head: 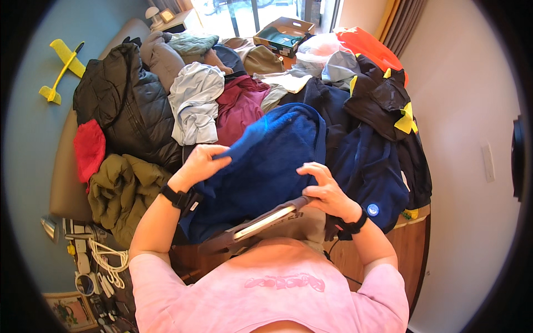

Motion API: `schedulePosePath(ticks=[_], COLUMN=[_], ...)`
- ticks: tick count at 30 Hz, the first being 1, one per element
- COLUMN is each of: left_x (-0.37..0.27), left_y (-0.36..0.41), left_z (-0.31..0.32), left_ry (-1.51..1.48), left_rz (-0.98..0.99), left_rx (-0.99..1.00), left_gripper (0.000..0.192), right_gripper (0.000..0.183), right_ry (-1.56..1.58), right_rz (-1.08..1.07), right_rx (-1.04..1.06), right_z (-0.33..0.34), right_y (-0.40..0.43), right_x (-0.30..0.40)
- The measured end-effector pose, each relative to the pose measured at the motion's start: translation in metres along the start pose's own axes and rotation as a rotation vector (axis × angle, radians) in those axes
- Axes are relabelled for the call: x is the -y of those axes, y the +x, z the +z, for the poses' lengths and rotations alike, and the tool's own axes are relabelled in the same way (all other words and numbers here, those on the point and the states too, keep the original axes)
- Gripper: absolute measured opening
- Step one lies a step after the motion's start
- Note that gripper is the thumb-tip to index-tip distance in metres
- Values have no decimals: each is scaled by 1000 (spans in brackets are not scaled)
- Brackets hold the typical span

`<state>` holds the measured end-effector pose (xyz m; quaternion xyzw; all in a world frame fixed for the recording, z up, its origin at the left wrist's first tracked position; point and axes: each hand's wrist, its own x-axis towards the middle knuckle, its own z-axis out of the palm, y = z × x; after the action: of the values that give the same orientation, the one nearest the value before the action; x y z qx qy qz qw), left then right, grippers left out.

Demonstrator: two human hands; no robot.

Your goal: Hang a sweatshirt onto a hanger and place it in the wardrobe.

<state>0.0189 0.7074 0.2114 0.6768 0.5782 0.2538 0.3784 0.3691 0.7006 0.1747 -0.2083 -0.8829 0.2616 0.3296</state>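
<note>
A blue fleece garment [275, 154] lies spread in front of me, its far end a rounded, raised edge. My left hand [204, 162] pinches its left edge between thumb and fingers. Over the garment's lower right side is my right hand [329, 187], its forefinger and thumb apart. Whether its other fingers grip anything is hidden. Just below that hand, a dark brown item [233, 235] with a pale strip along its edge slants close to my chest. Beneath it shows a beige cloth [310, 224] bearing writing.
Clothes are heaped all around: a black puffer jacket [137, 104], an olive puffer garment [125, 183], maroon cloth [239, 108] and navy garments [366, 166]. A cardboard box [306, 29] stands at the back. White hangers [110, 260] lie among small items at lower left. A wall [462, 125] bounds the right.
</note>
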Motion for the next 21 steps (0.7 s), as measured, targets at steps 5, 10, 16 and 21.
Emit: schedulePosePath(ticks=[5,10,16,21], left_x=[-47,-66,-49,-23], left_y=[-40,-62,-78,-86], left_z=[10,8,-13,-28], left_ry=[319,295,302,538], left_rz=[417,472,343,157], left_rx=[189,270,72,-379], left_gripper=[25,27,43,22], right_gripper=[21,27,31,33], right_ry=[91,31,-25,-120], right_rz=[-80,-200,-264,-112], right_rx=[79,188,247,183], right_z=[22,35,12,-50], right_y=[36,57,77,96], right_x=[-2,-9,0,28])
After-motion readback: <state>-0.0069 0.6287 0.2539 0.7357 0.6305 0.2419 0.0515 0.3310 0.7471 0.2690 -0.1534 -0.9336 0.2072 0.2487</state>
